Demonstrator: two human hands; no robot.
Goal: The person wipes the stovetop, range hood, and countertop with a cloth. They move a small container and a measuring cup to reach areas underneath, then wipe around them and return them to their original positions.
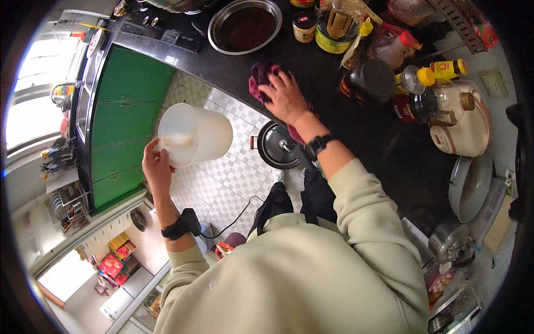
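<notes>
My left hand pinches the rim of a translucent white plastic bucket, held tilted in the air over the tiled floor. The bucket's mouth faces left, and a pale brownish patch shows inside. My right hand presses on a crumpled maroon cloth at the front edge of the black countertop. Part of the cloth hangs below my wrist, and my palm hides some of it. A round metal basin with a dark brown inside sits on the counter beyond that hand.
Several jars and bottles, among them a dark-lidded jar and a large cream jug, crowd the counter's right side. A glass-lidded pot stands low beside my legs. Green cabinets line the left. A black cable hangs near me.
</notes>
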